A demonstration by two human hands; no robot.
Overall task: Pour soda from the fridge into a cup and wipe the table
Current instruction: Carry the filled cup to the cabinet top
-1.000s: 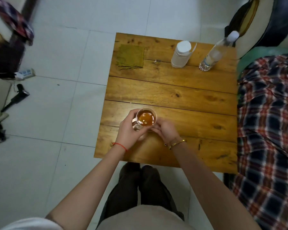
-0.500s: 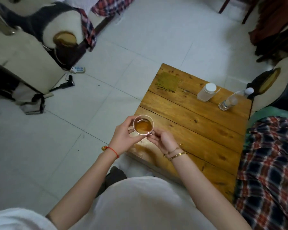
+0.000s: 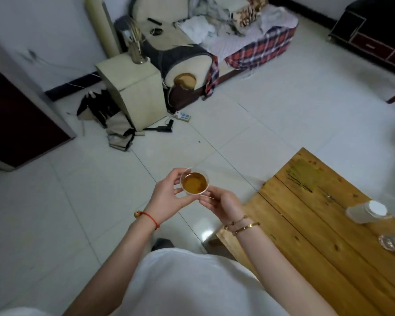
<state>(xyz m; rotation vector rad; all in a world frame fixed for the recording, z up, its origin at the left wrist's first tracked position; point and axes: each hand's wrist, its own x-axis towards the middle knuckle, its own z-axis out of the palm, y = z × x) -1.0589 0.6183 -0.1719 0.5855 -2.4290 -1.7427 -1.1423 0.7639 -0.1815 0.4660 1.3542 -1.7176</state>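
Taking the table (image 3: 310, 252) as the landmark, everything runs leftward from it. Far to its left, at the frame's edge, stands a dark door (image 3: 16, 119). Nearer, up and left of the table, a pale cabinet (image 3: 132, 87) sits on the tiled floor (image 3: 55, 201), with crumpled fabric (image 3: 116, 133) at its foot, and a power strip (image 3: 183, 116) and a black tool (image 3: 163, 128) on the floor just beside it. Beyond the table's far-left corner a sofa (image 3: 226, 39) carries a plaid cover and loose cloths.

Just left of the table's near-left corner, over bare floor and clear of the wood, the cup (image 3: 194, 183) is held upright, holding amber liquid. The left hand (image 3: 169, 197) curls round the cup's left side, thumb and fingertips on its rim and wall; a red cord circles that wrist. The right hand (image 3: 221, 205) supports the cup from the side nearer the table, fingers bent against its lower wall; how firmly they press I cannot tell. Two bracelets sit on that wrist.

On the table, a green rag (image 3: 303, 175) lies flat by the far-left corner. Right of it, a jar (image 3: 365, 212) with a white lid stands toward the right edge, and a clear bottle (image 3: 392, 244) is cut off by the frame just beside it.
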